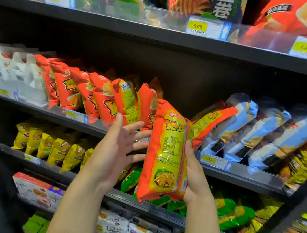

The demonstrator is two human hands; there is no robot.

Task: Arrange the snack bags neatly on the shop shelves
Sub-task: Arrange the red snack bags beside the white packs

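The nearest bag (165, 152) is orange-red, its back a yellow panel with small dark print, a red-and-yellow logo and a picture of golden fries on green. The row of bags (86, 91) behind is the same orange-red and yellow. Leftward come white bags (7, 67), rightward pale blue bags (266, 129), below them yellow bags (50, 144) and green bags (233, 211), all on black shelves (157, 38).

Dark metal shop shelves (157, 38) rise in tiers, each fronted by a clear plastic rail (244, 168) carrying yellow price tags (197, 26). On the middle tier, white packets (5, 68) stand at the left. Next comes a row of orange-red snack bags (71, 88) tilted leftward, then a gap, then pale blue bags (262, 128) tilted rightward. The tier below holds yellow bags (49, 146) and green bags (233, 211), and the lowest holds printed biscuit boxes (33, 189).
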